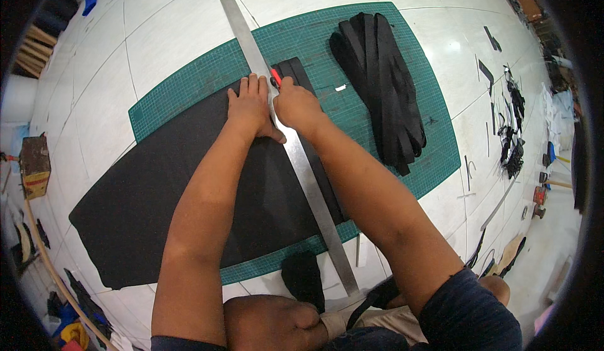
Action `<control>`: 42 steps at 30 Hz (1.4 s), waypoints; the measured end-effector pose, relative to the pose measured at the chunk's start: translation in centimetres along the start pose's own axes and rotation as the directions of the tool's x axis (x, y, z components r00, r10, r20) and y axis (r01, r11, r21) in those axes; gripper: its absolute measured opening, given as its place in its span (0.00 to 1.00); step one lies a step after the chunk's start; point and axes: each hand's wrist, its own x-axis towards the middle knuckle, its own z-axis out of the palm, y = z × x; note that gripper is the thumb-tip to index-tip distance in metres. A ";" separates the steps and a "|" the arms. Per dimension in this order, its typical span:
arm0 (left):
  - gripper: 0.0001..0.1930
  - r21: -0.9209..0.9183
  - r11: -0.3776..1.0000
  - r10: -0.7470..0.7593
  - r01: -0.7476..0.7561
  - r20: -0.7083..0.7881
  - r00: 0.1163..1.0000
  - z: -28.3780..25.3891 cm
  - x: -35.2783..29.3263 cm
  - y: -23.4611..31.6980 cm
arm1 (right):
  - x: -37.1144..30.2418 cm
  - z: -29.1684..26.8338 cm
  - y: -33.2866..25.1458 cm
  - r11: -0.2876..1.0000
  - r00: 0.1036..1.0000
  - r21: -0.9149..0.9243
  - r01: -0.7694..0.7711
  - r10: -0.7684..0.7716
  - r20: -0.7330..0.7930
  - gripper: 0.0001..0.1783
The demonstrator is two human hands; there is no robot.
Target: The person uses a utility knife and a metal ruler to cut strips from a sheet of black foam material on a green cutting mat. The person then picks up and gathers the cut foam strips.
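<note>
My left hand (250, 110) lies flat with its fingers spread, pressing a long steel ruler (308, 184) down on a large black fabric sheet (132, 212). The ruler runs aslant from the far edge down toward my body, near the sheet's right side. My right hand (298, 107) is closed round a red-handled cutter (276, 76), held against the ruler's right edge. Its blade is hidden. Narrow black layers (296, 69) show to the right of the ruler. Beneath everything is a green gridded cutting mat (434, 112).
A folded bundle of black strips (384, 93) rests on the mat's right part. Black scraps and threads (513, 124) litter the white tiled floor (170, 30) at the right. A worn box (36, 165) stands far left, near a long wooden stick (53, 275).
</note>
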 end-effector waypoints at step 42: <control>0.58 0.221 0.975 0.048 -0.019 -0.127 0.991 -0.5 -4.7 1.3 | -20.6 -5.0 13.3 0.718 0.946 0.696 0.016 0.215 -0.244 0.25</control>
